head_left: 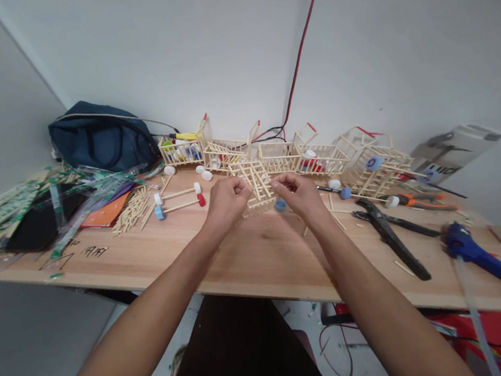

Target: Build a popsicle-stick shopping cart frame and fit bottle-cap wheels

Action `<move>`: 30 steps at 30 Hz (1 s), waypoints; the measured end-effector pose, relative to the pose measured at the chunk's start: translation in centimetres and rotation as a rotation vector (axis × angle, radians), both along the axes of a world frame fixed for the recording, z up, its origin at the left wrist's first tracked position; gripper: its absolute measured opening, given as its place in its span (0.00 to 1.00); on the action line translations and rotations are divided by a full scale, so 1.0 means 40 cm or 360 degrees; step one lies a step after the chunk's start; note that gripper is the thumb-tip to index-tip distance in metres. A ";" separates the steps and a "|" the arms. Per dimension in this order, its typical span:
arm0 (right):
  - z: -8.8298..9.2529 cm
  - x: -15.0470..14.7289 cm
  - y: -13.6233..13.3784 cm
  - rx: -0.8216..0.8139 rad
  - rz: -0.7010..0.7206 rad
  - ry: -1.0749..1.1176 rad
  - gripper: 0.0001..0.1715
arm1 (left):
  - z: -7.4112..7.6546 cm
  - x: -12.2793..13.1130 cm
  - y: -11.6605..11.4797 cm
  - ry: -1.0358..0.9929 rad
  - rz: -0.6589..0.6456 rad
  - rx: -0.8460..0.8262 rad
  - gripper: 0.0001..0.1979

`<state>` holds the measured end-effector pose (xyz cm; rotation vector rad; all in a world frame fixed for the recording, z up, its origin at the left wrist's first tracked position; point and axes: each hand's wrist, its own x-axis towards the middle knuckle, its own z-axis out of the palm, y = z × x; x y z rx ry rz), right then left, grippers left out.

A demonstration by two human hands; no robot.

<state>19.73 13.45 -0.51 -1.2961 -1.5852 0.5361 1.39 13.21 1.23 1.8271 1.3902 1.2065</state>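
Note:
Both my hands reach over the wooden table (249,254) toward a small lattice frame of thin wooden sticks (256,182). My left hand (226,201) is closed in a pinch at the frame's left edge. My right hand (297,195) is also pinched, at the frame's right edge. The frame rests tilted between the two hands. A blue bottle cap (280,205) lies on the table just below it.
A row of stick carts (283,155) lines the wall. Stick axles with cap wheels (178,200) and a pile of sticks (132,211) lie left. Black pliers (389,235) and a blue glue gun (489,257) lie right. A dark bag (100,139) sits at back left.

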 end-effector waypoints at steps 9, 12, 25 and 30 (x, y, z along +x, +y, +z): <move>-0.009 0.003 0.002 0.0048 0.0068 -0.0014 0.15 | -0.004 0.000 0.005 0.0024 -0.0001 -0.0011 0.07; -0.011 0.001 0.004 0.0031 0.0080 0.0026 0.14 | -0.001 -0.002 0.005 0.0060 -0.0007 -0.0010 0.07; -0.003 0.000 0.005 -0.0036 0.0130 0.0090 0.13 | 0.046 -0.006 -0.011 0.0344 -0.0039 0.0005 0.08; -0.005 -0.002 0.007 -0.0034 0.0150 0.0081 0.13 | 0.051 -0.012 -0.014 0.0365 -0.0065 0.0030 0.09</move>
